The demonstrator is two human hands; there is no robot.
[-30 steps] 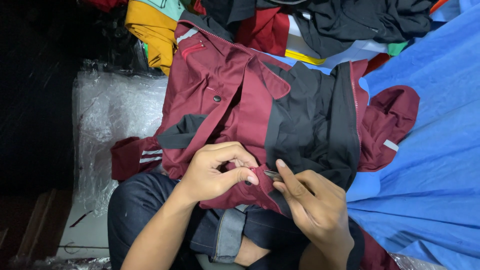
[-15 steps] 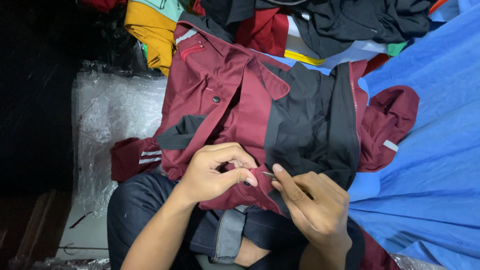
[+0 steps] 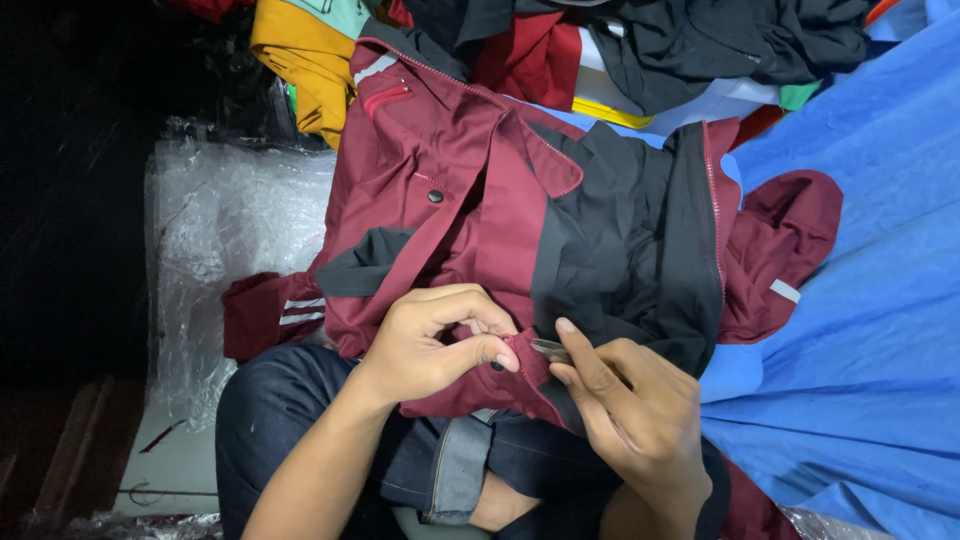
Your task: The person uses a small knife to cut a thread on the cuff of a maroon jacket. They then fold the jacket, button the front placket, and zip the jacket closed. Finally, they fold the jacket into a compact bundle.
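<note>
A maroon and black jacket (image 3: pixel 520 210) lies spread over my lap, lining up, with a dark snap button on its maroon flap. My left hand (image 3: pixel 430 345) pinches a maroon edge of the jacket near its hem, thumb and forefinger closed on the cloth. My right hand (image 3: pixel 630 405) is just to the right of it and grips a small metal tool (image 3: pixel 549 348), whose tip touches the pinched edge. The tool's handle is hidden inside my fist.
A heap of garments in yellow (image 3: pixel 300 50), red and black (image 3: pixel 720 40) lies at the top. Blue fabric (image 3: pixel 860 300) covers the right side. Clear plastic bags (image 3: pixel 230 230) sit on the left. My legs in dark jeans (image 3: pixel 300 420) are below.
My right hand has shifted slightly, bringing the tool's tip closer against the pinched edge. The left hand keeps its hold and the jacket stays put.
</note>
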